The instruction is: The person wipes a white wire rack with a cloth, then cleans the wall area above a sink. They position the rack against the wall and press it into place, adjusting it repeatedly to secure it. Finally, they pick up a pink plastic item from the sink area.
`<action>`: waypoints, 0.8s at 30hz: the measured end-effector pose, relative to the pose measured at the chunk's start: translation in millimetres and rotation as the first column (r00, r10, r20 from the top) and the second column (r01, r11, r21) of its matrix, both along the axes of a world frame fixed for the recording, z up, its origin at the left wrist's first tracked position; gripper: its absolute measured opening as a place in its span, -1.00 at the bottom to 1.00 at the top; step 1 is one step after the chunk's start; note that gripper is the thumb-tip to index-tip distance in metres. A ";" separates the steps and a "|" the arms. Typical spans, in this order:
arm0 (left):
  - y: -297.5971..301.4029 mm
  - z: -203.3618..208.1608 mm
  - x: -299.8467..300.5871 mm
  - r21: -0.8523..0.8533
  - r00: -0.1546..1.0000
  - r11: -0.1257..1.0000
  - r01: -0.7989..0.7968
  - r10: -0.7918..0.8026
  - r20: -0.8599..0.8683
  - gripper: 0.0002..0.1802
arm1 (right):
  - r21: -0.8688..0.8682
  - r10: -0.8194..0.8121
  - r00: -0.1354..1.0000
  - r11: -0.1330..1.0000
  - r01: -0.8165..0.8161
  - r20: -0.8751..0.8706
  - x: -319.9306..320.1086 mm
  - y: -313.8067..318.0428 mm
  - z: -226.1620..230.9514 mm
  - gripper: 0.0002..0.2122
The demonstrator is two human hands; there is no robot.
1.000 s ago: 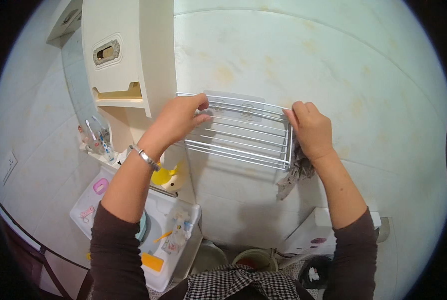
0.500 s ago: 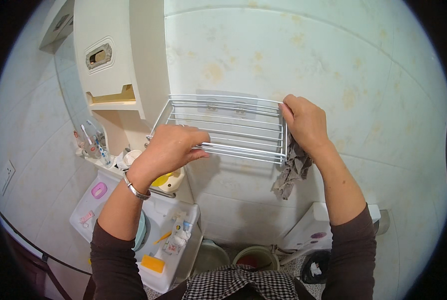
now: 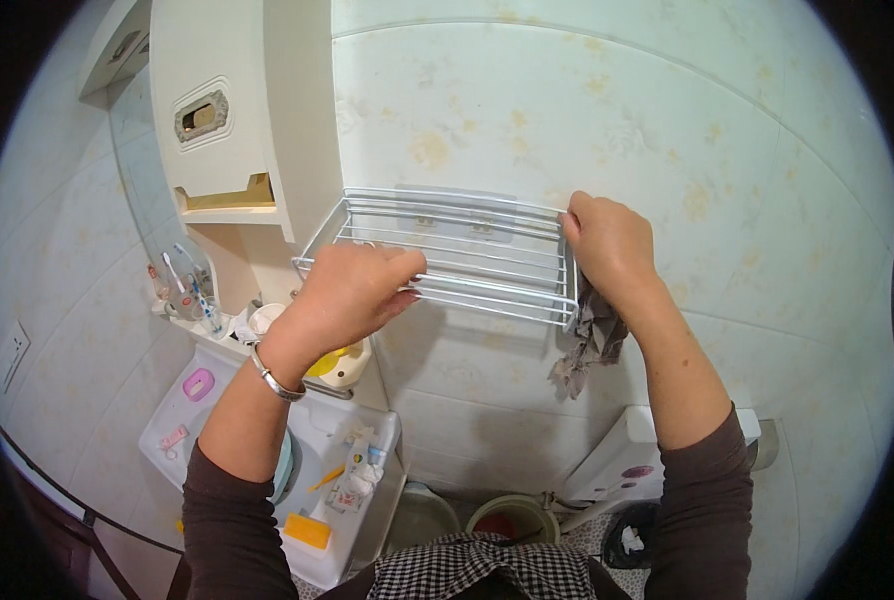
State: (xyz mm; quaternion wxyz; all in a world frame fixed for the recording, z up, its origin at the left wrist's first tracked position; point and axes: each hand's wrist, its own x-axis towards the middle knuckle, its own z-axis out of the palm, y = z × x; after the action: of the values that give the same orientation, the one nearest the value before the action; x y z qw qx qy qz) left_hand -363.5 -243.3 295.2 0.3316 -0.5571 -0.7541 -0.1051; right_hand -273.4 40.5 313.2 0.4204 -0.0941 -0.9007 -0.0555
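A white wire rack (image 3: 497, 288) is held against the tiled wall by both hands. My left hand (image 3: 352, 290) is closed around its front rail, thumb below and fingers above. At the right end, my right hand (image 3: 612, 245) grips the rack's back corner. A crumpled grey cloth (image 3: 592, 350) hangs beneath that hand, beside the rack's end; whether the hidden fingers hold it too, I cannot tell. Behind the rack, a clear adhesive mounting strip (image 3: 452, 212) with small hooks is stuck on the wall, seen through the wires.
Left of the rack stands a cream cabinet (image 3: 302, 110), with toothbrushes (image 3: 179, 275) on its shelf. Below is a white washbasin (image 3: 372, 520) bearing an orange sponge (image 3: 307, 531) and a pink soap dish (image 3: 198, 385). Buckets (image 3: 515, 515), a toilet tank (image 3: 617, 465) and a bin (image 3: 629, 535) sit lower down.
The rack's front has tipped slightly, and my left hand has shifted a little up and right with it. My right hand stays at the corner; the cloth sways slightly.
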 end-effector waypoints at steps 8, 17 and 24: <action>12.9 -19.9 2.7 -0.009 0.997 0.999 0.033 -0.033 -0.070 -0.74 | 0.143 0.033 0.982 0.990 -0.006 -0.185 2.9 2.0 4.0 -0.85; 15.6 -25.1 4.5 -0.005 0.990 0.999 -0.053 0.052 -0.131 -0.76 | 0.071 0.025 0.980 0.997 -0.012 -0.197 0.7 4.6 -2.9 -0.86; 12.8 -39.2 -3.2 0.025 0.990 0.999 -0.045 0.048 -0.135 -0.75 | 0.025 0.091 0.961 0.996 -0.087 -0.263 -3.2 1.3 -11.9 -0.85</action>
State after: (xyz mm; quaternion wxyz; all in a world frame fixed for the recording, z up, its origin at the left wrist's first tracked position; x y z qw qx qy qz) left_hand -366.7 -230.5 256.1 0.3906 -0.5417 -0.7412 -0.0674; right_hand -276.7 41.8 301.3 0.5392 -0.0573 -0.8397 -0.0297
